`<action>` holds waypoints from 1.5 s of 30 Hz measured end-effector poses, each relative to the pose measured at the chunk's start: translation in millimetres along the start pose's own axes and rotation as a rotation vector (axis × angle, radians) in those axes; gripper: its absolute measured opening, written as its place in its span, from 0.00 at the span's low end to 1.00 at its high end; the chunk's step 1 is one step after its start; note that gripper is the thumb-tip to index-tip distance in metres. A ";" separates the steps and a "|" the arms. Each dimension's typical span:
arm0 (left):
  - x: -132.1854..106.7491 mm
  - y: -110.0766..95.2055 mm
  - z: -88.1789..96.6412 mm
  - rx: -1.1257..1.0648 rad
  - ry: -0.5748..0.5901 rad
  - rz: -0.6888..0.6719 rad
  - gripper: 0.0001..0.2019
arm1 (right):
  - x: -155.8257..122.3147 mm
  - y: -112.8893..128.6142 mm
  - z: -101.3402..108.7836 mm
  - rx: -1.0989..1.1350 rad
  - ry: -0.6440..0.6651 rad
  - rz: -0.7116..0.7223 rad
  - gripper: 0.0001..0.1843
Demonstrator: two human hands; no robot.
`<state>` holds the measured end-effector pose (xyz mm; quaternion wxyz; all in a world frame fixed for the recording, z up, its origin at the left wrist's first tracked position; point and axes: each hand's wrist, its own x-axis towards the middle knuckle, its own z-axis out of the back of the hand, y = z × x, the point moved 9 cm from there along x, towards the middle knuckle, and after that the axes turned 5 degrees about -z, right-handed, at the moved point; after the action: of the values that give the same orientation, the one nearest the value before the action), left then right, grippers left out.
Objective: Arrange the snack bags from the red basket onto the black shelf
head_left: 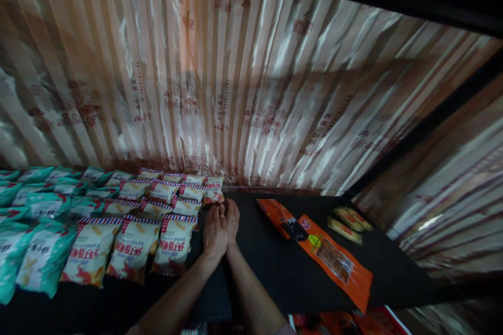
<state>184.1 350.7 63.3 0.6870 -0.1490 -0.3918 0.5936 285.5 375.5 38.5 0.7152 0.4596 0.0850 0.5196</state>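
"Black shelf (pixel 267 277), bare right of centre. Go near to far."

"Forearms (pixel 179 293) come in first. Teal bags (pixel 41 259) lower left, white bags (pixel 171 246) beside the left wrist, long orange pack (pixel 338 261) slanted on the right."

"Next?"

"Left hand (pixel 215 230) and right hand (pixel 232 220): side by side, touching, narrow, backs up. Undersides hidden; can't tell if they grip anything."

"Beyond that, on the right?"

"Shorter orange pack (pixel 274 215) meeting the long one's far end, then yellow packs (pixel 349 219) in a loose group."

"And straight ahead of the fingertips?"

"End bag (pixel 214 188), far right of the rear rows, next to other white ones. Contact or a slight gap: can't tell. Tilt unclear too."

"How to handle it well?"

"My read: light, even pressure from both hands, kept low. It's probably puffed with air, so a hard squeeze could crumple it or make it spring back. Keep its printed face level with its neighbours."

"Risks?"

"Left wrist is near the front white one, so a sideways drift might knock it. Better to back out over the bare side, slowly."

"Behind everything?"

"Striped foil (pixel 220 63), creased. Probably best not to shove packets into it."
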 end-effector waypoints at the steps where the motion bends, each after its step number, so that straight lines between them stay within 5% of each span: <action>1: -4.5 -2.2 1.3 0.003 0.001 -0.005 0.19 | -5.2 0.8 2.8 0.003 0.010 0.004 0.24; 15: -55.0 -11.9 35.3 0.127 0.139 0.011 0.18 | -69.1 23.1 33.2 -0.003 0.160 0.032 0.19; 28: -86.6 -6.9 50.8 0.088 0.099 -0.105 0.17 | -98.9 36.7 49.5 -0.105 0.270 0.063 0.19; 45: -130.5 1.2 69.4 0.138 0.144 -0.211 0.18 | -146.8 49.8 69.2 -0.141 0.246 0.167 0.19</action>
<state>135.2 211.2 60.3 0.7806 -0.1014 -0.3134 0.5312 228.4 217.5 62.3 0.6842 0.3469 0.0968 0.6342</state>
